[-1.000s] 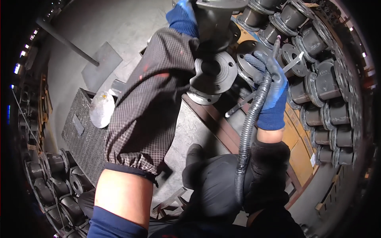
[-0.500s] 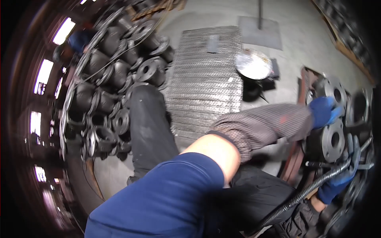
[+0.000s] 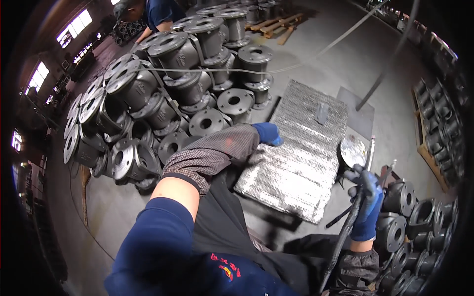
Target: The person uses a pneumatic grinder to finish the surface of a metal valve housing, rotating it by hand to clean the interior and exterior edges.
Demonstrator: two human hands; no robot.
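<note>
My left hand [image 3: 269, 134], in a blue glove, hovers at or over the left edge of a silvery ribbed mat [image 3: 298, 163]. Its fingers look curled; the palm side is hidden, so whether anything is in them does not show. On the right, my right hand [image 3: 366, 197], in a blue glove with grey fingers, is wrapped round a black hose [image 3: 348, 227]. The hose runs down toward my lap, and a metal rod [image 3: 370, 155] stands up above the hand. Beyond that hand is a shiny round disc [image 3: 353, 151].
Dark flanged pipe castings [image 3: 180, 54] are stacked high on the left. More flanged castings [image 3: 393, 232] lie at the lower right. A person [image 3: 165, 14] bends behind the left stack. A thin cable [image 3: 276, 72] crosses above the floor; a pole rises from a grey plate [image 3: 358, 116].
My view has swung left. My left hand has left the flanged casting on the right and come over to the mat. My right hand has risen, still gripping the hose.
</note>
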